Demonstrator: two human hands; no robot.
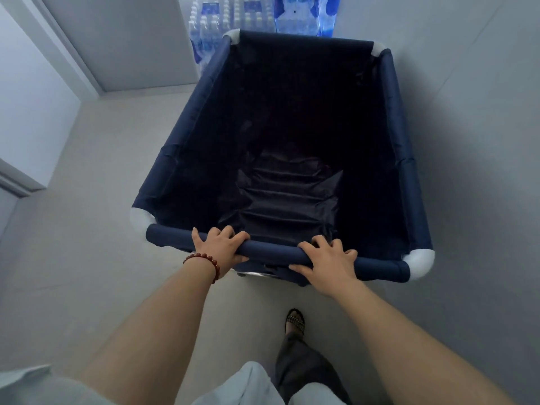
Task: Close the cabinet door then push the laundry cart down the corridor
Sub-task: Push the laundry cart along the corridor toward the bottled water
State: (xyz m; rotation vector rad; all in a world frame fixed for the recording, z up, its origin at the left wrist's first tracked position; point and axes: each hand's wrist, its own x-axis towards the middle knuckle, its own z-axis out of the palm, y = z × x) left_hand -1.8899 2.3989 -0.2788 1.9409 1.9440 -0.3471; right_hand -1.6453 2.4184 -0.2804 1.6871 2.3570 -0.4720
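A navy fabric laundry cart [187, 124] with white corner joints fills the middle of the head view. Its inside looks dark, with only crumpled liner at the bottom. My left hand [217, 244], with a red bead bracelet on the wrist, grips the near padded rail [274, 251] left of centre. Wrapped over the same rail to the right of centre is my right hand [328, 260]. No cabinet door shows clearly in view.
Stacked packs of water bottles [233, 19] stand just beyond the cart's far edge. A white door and frame [122, 42] are at the upper left, another panel [26, 112] at the far left. A grey wall [467, 112] runs close along the cart's right side. My sandalled foot [295, 321] is behind the cart.
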